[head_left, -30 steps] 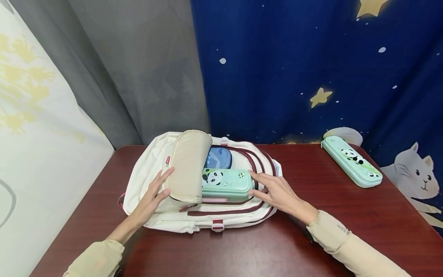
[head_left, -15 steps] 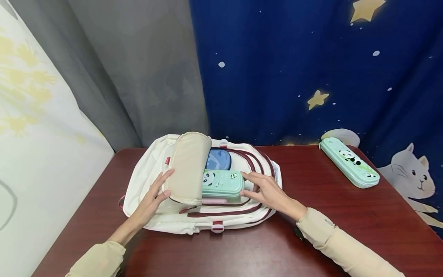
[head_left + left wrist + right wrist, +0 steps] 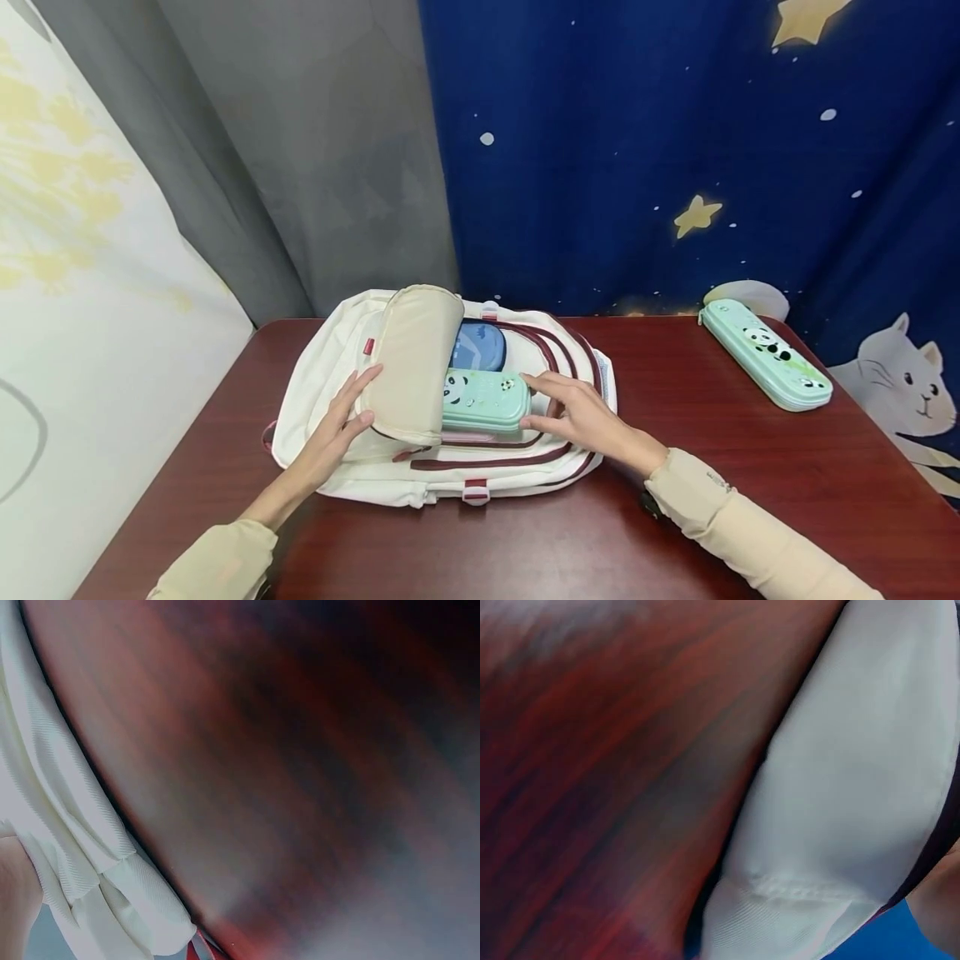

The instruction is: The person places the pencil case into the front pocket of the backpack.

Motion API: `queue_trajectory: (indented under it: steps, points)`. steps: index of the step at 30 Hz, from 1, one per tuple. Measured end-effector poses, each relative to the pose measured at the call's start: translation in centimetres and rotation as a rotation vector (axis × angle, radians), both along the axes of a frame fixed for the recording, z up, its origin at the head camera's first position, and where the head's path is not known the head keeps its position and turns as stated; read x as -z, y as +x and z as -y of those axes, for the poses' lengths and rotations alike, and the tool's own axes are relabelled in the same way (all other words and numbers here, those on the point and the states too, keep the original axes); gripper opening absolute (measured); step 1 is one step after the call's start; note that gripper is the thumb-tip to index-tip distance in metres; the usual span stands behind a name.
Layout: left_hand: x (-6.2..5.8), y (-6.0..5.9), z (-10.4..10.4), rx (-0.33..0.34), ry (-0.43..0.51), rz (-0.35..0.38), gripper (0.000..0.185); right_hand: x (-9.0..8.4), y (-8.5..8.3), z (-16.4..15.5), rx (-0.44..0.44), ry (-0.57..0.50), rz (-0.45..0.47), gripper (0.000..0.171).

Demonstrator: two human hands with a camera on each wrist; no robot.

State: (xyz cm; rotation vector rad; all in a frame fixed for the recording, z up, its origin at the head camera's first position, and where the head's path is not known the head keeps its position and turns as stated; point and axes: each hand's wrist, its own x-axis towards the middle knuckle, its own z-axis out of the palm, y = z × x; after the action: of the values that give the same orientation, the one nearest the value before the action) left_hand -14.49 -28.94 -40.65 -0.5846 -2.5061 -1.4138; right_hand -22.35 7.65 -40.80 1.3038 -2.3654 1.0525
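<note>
**Two hands at an open white backpack**

Head view: the left hand [image 3: 335, 429] lies with relaxed fingers against the folded-back beige flap [image 3: 411, 363] of the white backpack [image 3: 330, 367]. The right hand [image 3: 581, 414], fingers straight, touches the end of a mint panda pencil case [image 3: 483, 400] sitting half inside the opening, between the hands. Behind it lies one blue case [image 3: 480, 345]; a pink edge shows beneath it. A second mint panda case [image 3: 765, 353] lies well to the right of the right hand on the dark red table [image 3: 675, 517]. No writing is readable.

Left wrist view: blurred white backpack fabric [image 3: 67, 825] against the table.

Right wrist view: the same, blurred.
</note>
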Motion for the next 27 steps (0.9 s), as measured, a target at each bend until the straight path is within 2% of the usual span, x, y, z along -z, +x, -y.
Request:
queue_trajectory:
  steps: [7, 12, 16, 21, 27]
  points:
    - [0.08, 0.38, 0.02, -0.020, 0.024, 0.015, 0.056, -0.12, 0.13, 0.66, -0.061, 0.019, 0.018, 0.063]
    - [-0.11, 0.24, -0.01, -0.023, 0.010, 0.001, 0.056, -0.33, -0.07, 0.53, -0.022, 0.062, 0.074, 0.064]
    - [-0.16, 0.05, -0.02, -0.022, 0.005, 0.008, 0.057, -0.27, -0.19, 0.33, 0.030, 0.114, 0.044, 0.066]
    - [-0.23, 0.06, 0.03, -0.037, -0.006, 0.022, 0.058, -0.07, -0.32, 0.29, 0.037, 0.122, 0.045, 0.067]
    - [-0.60, 0.21, 0.12, -0.048, -0.034, 0.001, 0.057, -0.09, -0.33, 0.42, 0.031, 0.113, 0.084, 0.066]
